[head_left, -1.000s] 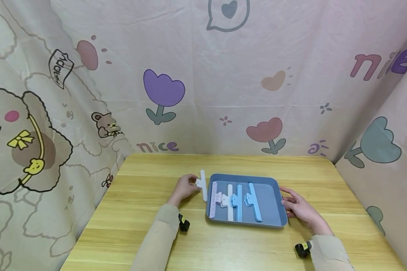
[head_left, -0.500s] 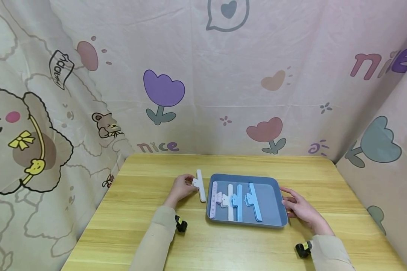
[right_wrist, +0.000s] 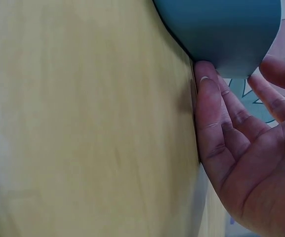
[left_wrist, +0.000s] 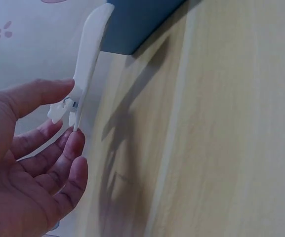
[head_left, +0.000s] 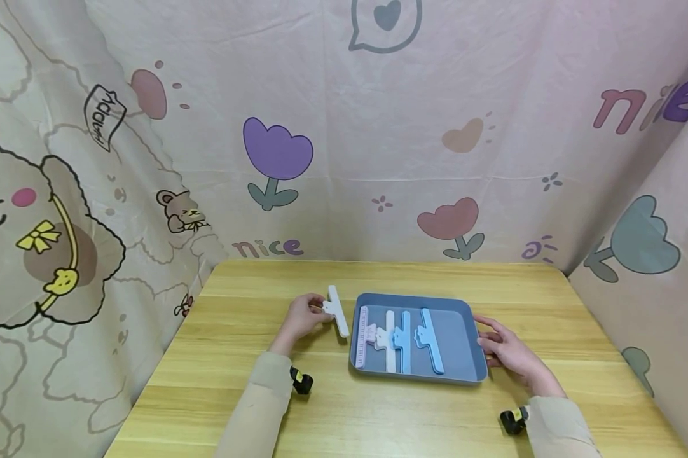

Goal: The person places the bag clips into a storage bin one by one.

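My left hand (head_left: pixel 304 320) pinches a white long-bar sealing clip (head_left: pixel 335 312) left of a grey-blue tray (head_left: pixel 470 350). The left wrist view shows the thumb and fingers at the small handle of this clip (left_wrist: pixel 89 49), its bar slanting upward and its shadow on the table. The tray holds a pale pink clip (head_left: pixel 362 337), another white clip (head_left: pixel 390 346), a blue clip (head_left: pixel 405 343) and a second blue clip (head_left: pixel 432 346), set apart to the right. My right hand (head_left: pixel 510 352) touches the tray's right side, fingertips at the wall and thumb at the rim.
A light wooden table (head_left: pixel 252 286) lies under everything. A patterned curtain (head_left: pixel 344 140) hangs behind it and along both sides. A small black camera (head_left: pixel 301 381) is strapped at the left wrist, and a similar camera (head_left: pixel 514 420) at the right wrist.
My left hand has moved a little left with the white clip, away from the tray's left edge, and the clip has tilted more. The right hand and tray stay in place.
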{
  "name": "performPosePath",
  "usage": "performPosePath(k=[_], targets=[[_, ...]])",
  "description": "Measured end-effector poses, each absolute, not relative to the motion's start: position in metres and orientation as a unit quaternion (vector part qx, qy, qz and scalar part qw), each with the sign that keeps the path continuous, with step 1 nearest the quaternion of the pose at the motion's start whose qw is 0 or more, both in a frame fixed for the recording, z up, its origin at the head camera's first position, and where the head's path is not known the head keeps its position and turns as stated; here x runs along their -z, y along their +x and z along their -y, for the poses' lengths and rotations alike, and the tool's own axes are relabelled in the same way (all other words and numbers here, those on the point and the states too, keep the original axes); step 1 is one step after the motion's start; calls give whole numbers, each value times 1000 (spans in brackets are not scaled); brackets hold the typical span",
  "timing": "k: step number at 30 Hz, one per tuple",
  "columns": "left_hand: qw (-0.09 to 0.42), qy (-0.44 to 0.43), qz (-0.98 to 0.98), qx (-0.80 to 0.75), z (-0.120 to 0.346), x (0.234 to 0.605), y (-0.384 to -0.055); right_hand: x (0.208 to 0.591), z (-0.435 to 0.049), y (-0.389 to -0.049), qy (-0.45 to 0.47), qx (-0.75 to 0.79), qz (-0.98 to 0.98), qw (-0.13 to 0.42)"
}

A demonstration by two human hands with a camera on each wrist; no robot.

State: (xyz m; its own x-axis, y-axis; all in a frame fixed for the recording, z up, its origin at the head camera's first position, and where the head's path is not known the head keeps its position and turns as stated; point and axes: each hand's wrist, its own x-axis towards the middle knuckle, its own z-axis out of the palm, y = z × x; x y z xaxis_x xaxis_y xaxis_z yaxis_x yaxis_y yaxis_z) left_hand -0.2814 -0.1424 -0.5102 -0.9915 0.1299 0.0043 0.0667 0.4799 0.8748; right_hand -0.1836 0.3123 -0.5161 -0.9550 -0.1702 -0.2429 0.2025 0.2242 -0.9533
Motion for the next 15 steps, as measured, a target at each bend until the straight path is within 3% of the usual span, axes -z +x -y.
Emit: performPosePath(k=[15], targets=[[26, 58, -847, -527, 138, 488, -268, 513, -315, -189, 3, 623, -766, 160]])
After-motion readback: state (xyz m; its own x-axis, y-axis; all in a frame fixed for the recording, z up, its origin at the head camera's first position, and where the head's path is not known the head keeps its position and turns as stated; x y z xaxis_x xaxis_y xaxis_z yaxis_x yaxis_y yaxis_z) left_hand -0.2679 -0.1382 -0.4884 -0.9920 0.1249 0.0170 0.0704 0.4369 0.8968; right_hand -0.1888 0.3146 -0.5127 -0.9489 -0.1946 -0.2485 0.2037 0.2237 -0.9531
